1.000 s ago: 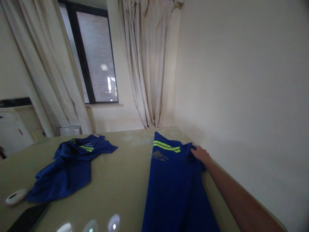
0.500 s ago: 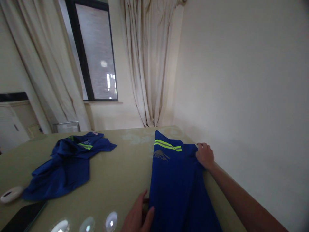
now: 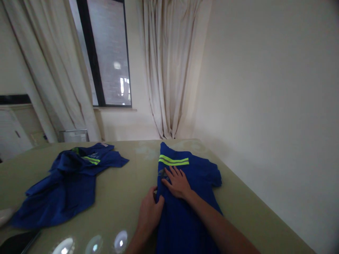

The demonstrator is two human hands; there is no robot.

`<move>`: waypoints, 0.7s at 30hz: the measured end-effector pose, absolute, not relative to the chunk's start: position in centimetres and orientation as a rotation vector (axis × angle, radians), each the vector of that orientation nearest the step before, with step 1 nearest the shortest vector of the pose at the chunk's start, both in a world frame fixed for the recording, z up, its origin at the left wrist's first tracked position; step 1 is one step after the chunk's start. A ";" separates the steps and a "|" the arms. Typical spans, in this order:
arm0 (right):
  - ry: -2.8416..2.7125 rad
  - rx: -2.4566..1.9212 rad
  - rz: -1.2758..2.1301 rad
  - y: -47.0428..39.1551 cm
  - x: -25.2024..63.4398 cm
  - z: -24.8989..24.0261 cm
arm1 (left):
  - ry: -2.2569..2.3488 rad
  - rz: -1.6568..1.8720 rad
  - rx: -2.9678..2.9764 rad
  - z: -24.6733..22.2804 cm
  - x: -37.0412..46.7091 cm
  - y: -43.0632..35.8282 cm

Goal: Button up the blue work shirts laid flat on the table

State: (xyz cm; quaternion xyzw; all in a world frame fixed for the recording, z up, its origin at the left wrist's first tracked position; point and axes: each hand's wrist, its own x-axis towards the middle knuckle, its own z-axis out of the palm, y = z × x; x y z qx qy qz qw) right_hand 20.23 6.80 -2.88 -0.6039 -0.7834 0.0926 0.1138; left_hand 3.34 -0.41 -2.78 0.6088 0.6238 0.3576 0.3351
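A blue T-shirt [image 3: 196,169] with a yellow-green reflective stripe across its chest lies folded lengthwise on the table, one short sleeve pointing right. My right hand [image 3: 178,183] rests flat on it just below the stripe, fingers spread, partly covering a grey print. At the shirt's left folded edge is my left hand [image 3: 150,208], its thumb over the cloth and its fingers curled at the edge. The lower part of the shirt runs out of the bottom of the view, partly behind my right forearm.
A second blue garment [image 3: 76,183] with a similar stripe lies crumpled on the left of the table [image 3: 124,187]. Near the lower left corner are a dark flat object [image 3: 19,241] and a whitish rounded object [image 3: 6,216]. A wall [image 3: 265,106] borders the table's right side.
My right hand has let go of the sleeve at the right and moved left onto the shirt's chest. My left hand has moved up along the folded edge. The shirt sits slightly further left in view.
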 end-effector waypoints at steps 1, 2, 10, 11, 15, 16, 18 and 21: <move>-2.310 -1.755 0.280 7.8 19.3 -2.8 | 1.668 0.950 1.563 -2.8 2.6 0.2; -2.317 -1.744 0.287 8.9 18.4 -2.7 | 1.705 0.974 1.530 -2.7 1.9 0.7; -2.261 -1.504 0.182 14.5 14.0 -1.3 | 1.828 0.942 1.441 -2.0 -1.6 1.5; -2.237 -1.474 0.153 14.4 13.8 -0.9 | 1.819 0.894 1.485 -1.9 -1.8 1.2; -2.102 -1.402 0.048 12.3 14.0 0.6 | 1.759 0.820 1.498 -1.4 -2.7 0.7; -2.078 -1.395 0.032 11.2 14.4 0.9 | 1.738 0.820 1.480 -1.3 -2.9 0.5; -2.043 -1.369 0.030 8.2 15.6 1.0 | 1.691 0.827 1.459 -1.4 -3.1 -0.4; -1.973 -1.352 0.109 1.0 19.5 -0.5 | 1.606 0.834 1.489 -2.4 -3.1 -3.7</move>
